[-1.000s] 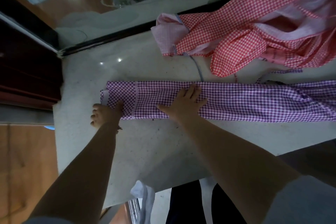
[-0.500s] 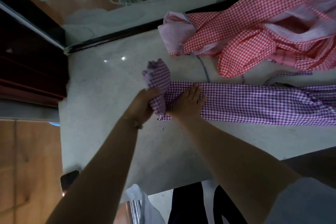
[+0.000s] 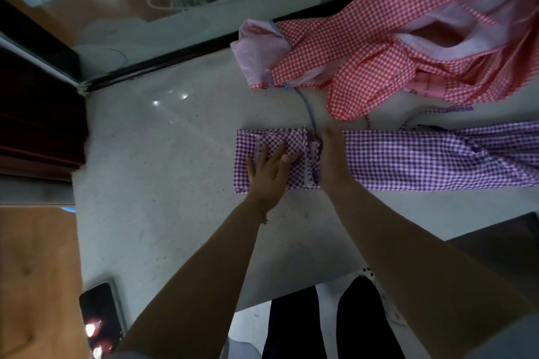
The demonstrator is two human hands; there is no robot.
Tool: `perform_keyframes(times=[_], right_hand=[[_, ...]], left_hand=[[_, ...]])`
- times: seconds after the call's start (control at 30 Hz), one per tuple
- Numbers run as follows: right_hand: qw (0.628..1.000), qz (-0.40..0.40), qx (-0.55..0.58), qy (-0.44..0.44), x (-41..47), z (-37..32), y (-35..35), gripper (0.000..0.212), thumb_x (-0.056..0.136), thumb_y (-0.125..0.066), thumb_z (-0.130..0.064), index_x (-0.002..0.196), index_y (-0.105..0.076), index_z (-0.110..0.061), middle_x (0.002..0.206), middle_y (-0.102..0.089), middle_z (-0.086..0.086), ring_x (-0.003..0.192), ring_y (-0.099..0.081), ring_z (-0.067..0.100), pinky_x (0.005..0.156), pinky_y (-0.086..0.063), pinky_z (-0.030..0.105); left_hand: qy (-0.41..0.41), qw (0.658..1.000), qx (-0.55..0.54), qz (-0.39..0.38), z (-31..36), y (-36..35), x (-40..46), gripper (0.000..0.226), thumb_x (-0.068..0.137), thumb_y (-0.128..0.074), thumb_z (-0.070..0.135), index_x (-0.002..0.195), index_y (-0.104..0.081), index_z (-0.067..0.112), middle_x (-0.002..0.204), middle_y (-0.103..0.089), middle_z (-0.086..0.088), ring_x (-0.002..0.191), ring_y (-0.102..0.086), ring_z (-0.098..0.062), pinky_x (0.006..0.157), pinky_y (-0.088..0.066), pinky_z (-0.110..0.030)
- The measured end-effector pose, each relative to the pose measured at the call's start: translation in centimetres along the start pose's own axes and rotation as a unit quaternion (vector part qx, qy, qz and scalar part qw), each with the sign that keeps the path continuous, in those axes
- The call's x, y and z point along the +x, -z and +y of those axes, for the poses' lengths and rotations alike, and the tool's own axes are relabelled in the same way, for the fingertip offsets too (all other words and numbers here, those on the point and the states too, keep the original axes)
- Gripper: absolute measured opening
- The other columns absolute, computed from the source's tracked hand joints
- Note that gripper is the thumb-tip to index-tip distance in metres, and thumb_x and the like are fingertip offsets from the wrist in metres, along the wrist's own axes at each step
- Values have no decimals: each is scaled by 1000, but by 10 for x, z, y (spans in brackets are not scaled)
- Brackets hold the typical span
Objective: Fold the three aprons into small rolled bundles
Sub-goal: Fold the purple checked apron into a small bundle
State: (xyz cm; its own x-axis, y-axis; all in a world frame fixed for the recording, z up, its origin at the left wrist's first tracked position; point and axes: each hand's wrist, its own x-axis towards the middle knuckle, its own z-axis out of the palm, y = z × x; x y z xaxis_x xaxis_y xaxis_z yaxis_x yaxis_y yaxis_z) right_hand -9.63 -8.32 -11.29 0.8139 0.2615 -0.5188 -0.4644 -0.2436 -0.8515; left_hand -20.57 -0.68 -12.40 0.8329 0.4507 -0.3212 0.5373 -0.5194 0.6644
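A purple gingham apron [image 3: 423, 160] lies as a long folded strip across the pale stone table [image 3: 163, 172], running off to the right. Its left end is folded over onto itself. My left hand [image 3: 269, 169] presses flat on that folded end with straight fingers. My right hand [image 3: 331, 154] stands on its edge just right of the fold, pressing the strip down. Behind the strip, red and pink gingham aprons [image 3: 379, 49] lie in a crumpled heap, with thin ties trailing toward the purple strip.
A dark phone [image 3: 100, 315] lies at the table's near left corner. A glass pane and dark frame run along the far edge. A dark cabinet stands left of the table. My legs show below the near edge.
My left hand lifted the strip's left end, carried it rightward and laid it over. It now presses flat on the folded end. My right hand turned from flat onto its edge beside the fold.
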Motion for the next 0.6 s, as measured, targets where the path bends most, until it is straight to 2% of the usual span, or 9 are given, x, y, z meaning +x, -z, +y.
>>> perform_keyframes(times=[0.07, 0.1, 0.17, 0.23, 0.27, 0.33, 0.4, 0.5, 0.6], right_hand=[[974, 112, -119, 157, -15, -6, 8, 31, 99, -38, -24, 122, -52, -7, 111, -52, 0, 104, -50, 12, 91, -42, 25], [949, 113, -167, 243, -28, -5, 8, 28, 99, -38, -20, 120, -53, -7, 110, -53, 0, 103, -50, 12, 91, -45, 26], [909, 3, -245, 339, -48, 10, 5, 32, 99, -36, -20, 123, -53, -7, 117, -57, 6, 110, -53, 14, 97, -43, 24], [904, -130, -276, 301, -56, 34, 2, 40, 100, -34, -22, 136, -45, -8, 136, -50, 8, 125, -46, 13, 107, -35, 25], [910, -156, -262, 279, -52, 45, 3, 43, 101, -33, -22, 142, -38, -9, 147, -40, 4, 134, -36, 11, 112, -28, 25], [929, -154, -231, 244, -42, 53, 4, 47, 102, -33, -19, 148, -26, -10, 153, -15, -8, 141, -10, 3, 115, -9, 17], [929, -126, -252, 241, -35, 54, 3, 47, 102, -35, -14, 147, -25, -4, 151, -10, -7, 138, -3, 2, 111, 1, 7], [901, -121, -302, 286, -30, 66, 1, 51, 97, -39, -7, 147, -27, -1, 155, -18, 6, 144, -8, 14, 119, -5, 22], [923, -129, -271, 240, -27, 67, 3, 57, 94, -39, -4, 149, -23, -5, 156, -20, 10, 145, -16, 18, 119, -16, 40]], left_hand=[[8, 997, 78, -13, 1, -5, 2, 86, 73, 18, 68, 145, -24, 45, 159, -4, 14, 146, 13, -16, 105, 28, -40], [14, 991, 133, -21, 2, -6, 3, 79, 77, 16, 63, 147, -15, 43, 159, 1, 11, 146, 15, -19, 105, 27, -43], [28, 972, 230, -43, 6, -11, 4, 63, 90, -1, 58, 150, 0, 36, 159, 11, 7, 145, 18, -23, 103, 25, -47], [32, 960, 275, -47, 5, -16, 7, 64, 98, -23, 49, 150, 8, 29, 158, 17, 5, 144, 19, -25, 104, 22, -50], [33, 963, 265, -42, 6, -17, 8, 65, 99, -26, 45, 151, 7, 27, 158, 16, 6, 145, 18, -25, 106, 21, -50], [38, 976, 210, -28, 4, -15, 12, 58, 99, -22, 41, 152, -4, 25, 160, 6, 7, 147, 10, -21, 112, 13, -51], [45, 988, 147, 34, 4, -6, 11, 58, 96, -21, 41, 150, -23, 22, 159, -12, 1, 147, -5, -22, 118, -3, -51], [173, 968, 90, 160, -6, 8, 2, 61, 92, -40, 41, 147, -26, 18, 155, -21, -10, 142, -19, -30, 114, -16, -50], [305, 940, -33, 150, -14, 27, -2, 69, 85, -61, 44, 138, -34, 8, 133, -44, -17, 125, -42, -35, 102, -40, -48]])
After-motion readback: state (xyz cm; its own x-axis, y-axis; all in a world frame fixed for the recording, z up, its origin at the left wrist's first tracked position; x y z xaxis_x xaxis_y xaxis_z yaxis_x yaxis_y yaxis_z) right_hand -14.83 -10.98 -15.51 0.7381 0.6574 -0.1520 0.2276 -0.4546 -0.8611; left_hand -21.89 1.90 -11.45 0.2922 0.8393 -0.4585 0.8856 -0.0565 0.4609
